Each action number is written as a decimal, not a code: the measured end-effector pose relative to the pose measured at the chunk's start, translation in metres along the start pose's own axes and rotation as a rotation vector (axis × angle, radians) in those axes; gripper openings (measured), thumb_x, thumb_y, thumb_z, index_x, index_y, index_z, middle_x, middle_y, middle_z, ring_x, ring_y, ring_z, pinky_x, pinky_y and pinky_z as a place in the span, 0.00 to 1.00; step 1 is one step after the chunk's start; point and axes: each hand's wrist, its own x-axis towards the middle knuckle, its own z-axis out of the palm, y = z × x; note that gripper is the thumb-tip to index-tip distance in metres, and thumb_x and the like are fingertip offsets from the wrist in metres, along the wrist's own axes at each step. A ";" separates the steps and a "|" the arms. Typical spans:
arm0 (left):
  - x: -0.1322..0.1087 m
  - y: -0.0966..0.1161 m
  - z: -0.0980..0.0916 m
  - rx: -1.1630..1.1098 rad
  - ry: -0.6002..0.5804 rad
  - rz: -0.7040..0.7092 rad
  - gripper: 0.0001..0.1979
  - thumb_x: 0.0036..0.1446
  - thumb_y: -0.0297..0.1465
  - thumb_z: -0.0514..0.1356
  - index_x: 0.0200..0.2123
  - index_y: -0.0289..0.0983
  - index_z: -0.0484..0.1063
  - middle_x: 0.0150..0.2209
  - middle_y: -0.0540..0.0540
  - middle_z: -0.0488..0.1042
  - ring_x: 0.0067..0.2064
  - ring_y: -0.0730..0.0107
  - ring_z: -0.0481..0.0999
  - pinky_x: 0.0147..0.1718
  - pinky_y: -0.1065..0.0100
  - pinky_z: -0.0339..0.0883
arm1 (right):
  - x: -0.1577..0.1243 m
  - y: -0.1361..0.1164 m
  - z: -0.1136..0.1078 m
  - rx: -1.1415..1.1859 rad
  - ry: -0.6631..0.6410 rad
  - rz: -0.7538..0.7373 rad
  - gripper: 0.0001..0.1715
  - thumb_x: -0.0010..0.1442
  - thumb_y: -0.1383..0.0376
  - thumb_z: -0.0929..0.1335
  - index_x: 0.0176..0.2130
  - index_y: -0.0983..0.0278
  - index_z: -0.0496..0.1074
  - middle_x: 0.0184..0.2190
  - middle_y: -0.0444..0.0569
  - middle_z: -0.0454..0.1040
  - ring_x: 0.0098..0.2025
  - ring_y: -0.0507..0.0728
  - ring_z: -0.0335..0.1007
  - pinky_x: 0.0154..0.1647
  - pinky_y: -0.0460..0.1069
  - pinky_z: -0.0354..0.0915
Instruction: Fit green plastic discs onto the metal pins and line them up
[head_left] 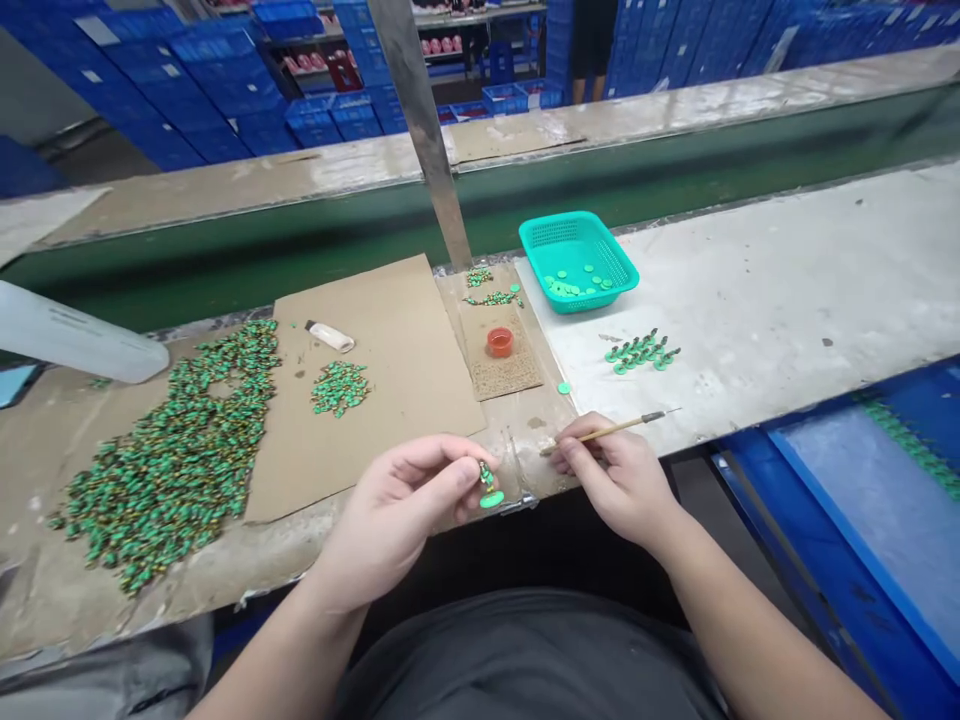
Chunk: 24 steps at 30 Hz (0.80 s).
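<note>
I see the tabletop [787, 260] running from its left end to its far right corner. A cardboard sheet [405, 330] lies left of its middle, reaching from near the far edge almost to the near one. Left of the sheet I have a broad heap [180, 460] of small green and brown pieces, spread to the tabletop's near left part. A white container [82, 335] leans in at the far left corner. A green basket [561, 231] sits against the far edge, right of the middle, with loose discs on its floor.

At the middle of the near edge, my left hand [409, 510] pinches a small figure between thumb and fingers, its round base downward, over the edge. Just to its right, my right hand [615, 480] grips a thin brush, fingers curled, at the same edge.

Between the sheet and the basket I make out a brown board [487, 383]. The brush [626, 427] points its tip to the right. A cluster of figures on discs [640, 352] stands in front of the basket. On the sheet, near its far left corner, are a small pile [340, 388] of pieces and a bottle [330, 336] lying on its side. A red cup [499, 352] rests on the board. The small figure [485, 478] comes next, then one loose disc [565, 388] between the right hand and the basket.
</note>
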 end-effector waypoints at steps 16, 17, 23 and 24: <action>0.128 0.010 0.079 0.616 -0.177 0.575 0.18 0.72 0.52 0.67 0.42 0.49 0.92 0.39 0.48 0.91 0.40 0.61 0.89 0.43 0.64 0.83 | -0.059 -0.010 -0.039 -0.129 0.282 0.012 0.11 0.80 0.65 0.71 0.42 0.59 0.82 0.34 0.47 0.89 0.35 0.56 0.89 0.42 0.47 0.81; 0.142 0.010 0.094 0.640 -0.184 0.617 0.17 0.73 0.51 0.66 0.42 0.49 0.92 0.43 0.47 0.90 0.46 0.59 0.89 0.50 0.61 0.83 | -0.065 -0.010 -0.045 -0.131 0.298 0.029 0.11 0.80 0.65 0.71 0.42 0.59 0.82 0.35 0.47 0.89 0.35 0.56 0.89 0.41 0.46 0.81; 0.197 0.006 0.151 0.807 -0.158 0.749 0.11 0.73 0.42 0.69 0.42 0.49 0.93 0.45 0.42 0.78 0.50 0.52 0.78 0.54 0.52 0.74 | -0.087 -0.009 -0.068 -0.135 0.354 0.100 0.11 0.81 0.66 0.70 0.42 0.58 0.80 0.34 0.46 0.87 0.35 0.55 0.88 0.40 0.47 0.80; 0.200 0.005 0.154 0.830 -0.152 0.756 0.11 0.73 0.41 0.69 0.42 0.49 0.93 0.45 0.42 0.76 0.49 0.52 0.77 0.53 0.52 0.73 | -0.089 -0.008 -0.070 -0.135 0.358 0.106 0.11 0.81 0.66 0.70 0.42 0.58 0.80 0.34 0.46 0.87 0.34 0.55 0.88 0.40 0.47 0.80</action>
